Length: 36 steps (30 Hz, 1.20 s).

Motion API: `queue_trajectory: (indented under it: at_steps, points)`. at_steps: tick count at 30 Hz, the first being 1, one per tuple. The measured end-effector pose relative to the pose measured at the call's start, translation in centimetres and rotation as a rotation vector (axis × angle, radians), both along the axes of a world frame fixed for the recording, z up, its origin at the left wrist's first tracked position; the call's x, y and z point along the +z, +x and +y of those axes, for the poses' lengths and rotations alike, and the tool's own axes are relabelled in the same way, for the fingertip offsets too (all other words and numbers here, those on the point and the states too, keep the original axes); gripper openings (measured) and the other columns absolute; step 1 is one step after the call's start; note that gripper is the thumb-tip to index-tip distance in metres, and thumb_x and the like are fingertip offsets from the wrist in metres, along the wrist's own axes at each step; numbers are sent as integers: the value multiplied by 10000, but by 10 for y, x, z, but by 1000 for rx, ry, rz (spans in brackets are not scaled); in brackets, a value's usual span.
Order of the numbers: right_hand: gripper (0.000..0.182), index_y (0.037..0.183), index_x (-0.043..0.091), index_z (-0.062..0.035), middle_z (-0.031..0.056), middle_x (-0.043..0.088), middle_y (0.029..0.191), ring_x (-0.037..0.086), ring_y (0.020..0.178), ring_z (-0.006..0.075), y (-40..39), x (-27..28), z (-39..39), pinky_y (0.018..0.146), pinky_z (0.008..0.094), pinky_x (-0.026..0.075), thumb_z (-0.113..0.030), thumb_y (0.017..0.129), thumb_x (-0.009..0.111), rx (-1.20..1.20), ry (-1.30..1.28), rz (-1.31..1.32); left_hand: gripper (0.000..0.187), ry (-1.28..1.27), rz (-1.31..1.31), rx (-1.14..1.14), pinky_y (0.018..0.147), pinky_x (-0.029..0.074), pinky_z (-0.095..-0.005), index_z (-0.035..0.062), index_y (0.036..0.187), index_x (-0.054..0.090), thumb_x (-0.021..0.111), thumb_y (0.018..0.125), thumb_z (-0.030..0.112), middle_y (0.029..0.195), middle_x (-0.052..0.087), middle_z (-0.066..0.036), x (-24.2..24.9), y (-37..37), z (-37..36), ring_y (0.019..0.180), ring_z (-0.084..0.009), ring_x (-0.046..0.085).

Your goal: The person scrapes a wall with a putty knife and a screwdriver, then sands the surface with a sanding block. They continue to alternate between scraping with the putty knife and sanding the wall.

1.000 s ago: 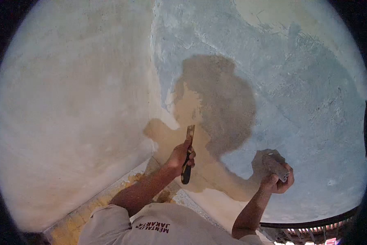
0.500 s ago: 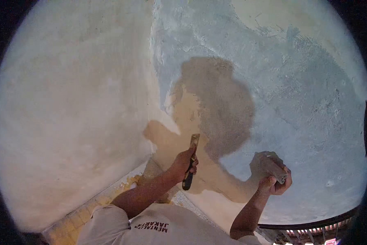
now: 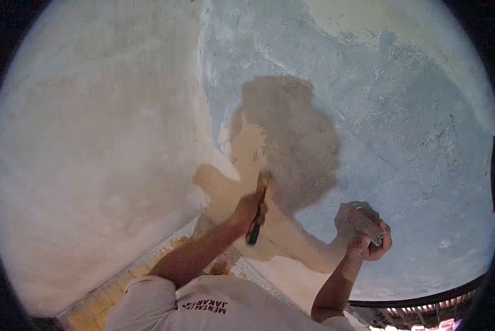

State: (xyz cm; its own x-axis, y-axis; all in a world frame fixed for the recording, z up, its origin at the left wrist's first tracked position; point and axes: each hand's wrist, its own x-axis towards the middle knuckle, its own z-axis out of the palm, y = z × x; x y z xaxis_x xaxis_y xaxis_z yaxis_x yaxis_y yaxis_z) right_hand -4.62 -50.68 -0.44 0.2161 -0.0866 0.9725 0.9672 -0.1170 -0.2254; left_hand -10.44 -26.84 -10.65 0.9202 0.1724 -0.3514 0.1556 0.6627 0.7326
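Observation:
My left hand (image 3: 249,209) is wrapped round the dark handle of a scraper (image 3: 263,181). Its narrow blade points up towards the wall; whether it touches the surface is hard to tell because of blur. Off to the right, my right hand (image 3: 373,246) grips a grey rolled-up sheet (image 3: 372,226), its curled end showing near my thumb. Behind both hands is the wall (image 3: 413,143), patchy blue-grey with rough marks and paler areas. My shadow (image 3: 300,143) falls across it.
A second wall (image 3: 104,143), cream and stained, meets the blue-grey one at a corner on the left. Below it runs a yellowish, speckled strip (image 3: 107,295). My printed shirt (image 3: 231,303) fills the bottom, and a dark edge with slats (image 3: 418,309) lies at lower right.
My left hand and the scraper have moved slightly up and left, and are now blurred. My right hand with the rolled sheet has barely shifted.

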Motion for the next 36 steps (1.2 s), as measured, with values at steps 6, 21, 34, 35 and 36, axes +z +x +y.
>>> queue_trajectory:
  at_steps: [6, 21, 34, 35, 36]
  points:
    - [515, 1096, 477, -22, 126, 569, 984, 571, 831, 214, 9, -11, -15, 695, 338, 499, -454, 842, 596, -141, -34, -82, 438, -63, -116, 99, 380, 356, -281, 124, 709, 398, 477, 892, 514, 544, 413, 0, 24, -5, 22, 381, -113, 364]
    - [550, 1090, 476, -13, 128, 560, 999, 568, 832, 216, 9, -13, -13, 737, 354, 505, -470, 820, 621, -164, 23, -88, 423, -60, -56, -47, 375, 325, -263, 121, 738, 420, 486, 889, 511, 543, 416, 6, 7, -25, 25, 389, -109, 361]
    - [507, 1090, 471, -24, 126, 569, 990, 576, 839, 216, 5, -6, -9, 712, 354, 501, -440, 837, 613, -6, -27, -49, 428, 12, -32, -5, 392, 352, -282, 126, 720, 395, 470, 897, 508, 529, 405, 3, 12, -15, 24, 380, -119, 366]
    - [506, 1093, 470, -21, 126, 569, 990, 576, 842, 215, 6, -7, -10, 715, 353, 502, -437, 839, 610, -25, -27, -58, 430, 47, -90, 13, 397, 359, -282, 127, 714, 392, 463, 901, 508, 530, 406, 4, 6, -21, 22, 378, -121, 370]
    - [505, 1095, 470, -19, 126, 568, 991, 576, 844, 213, 7, -7, -11, 719, 352, 502, -434, 842, 607, -48, -26, -69, 430, 47, -98, 12, 397, 359, -282, 127, 714, 392, 463, 901, 508, 530, 406, 4, 1, -27, 16, 378, -121, 370]
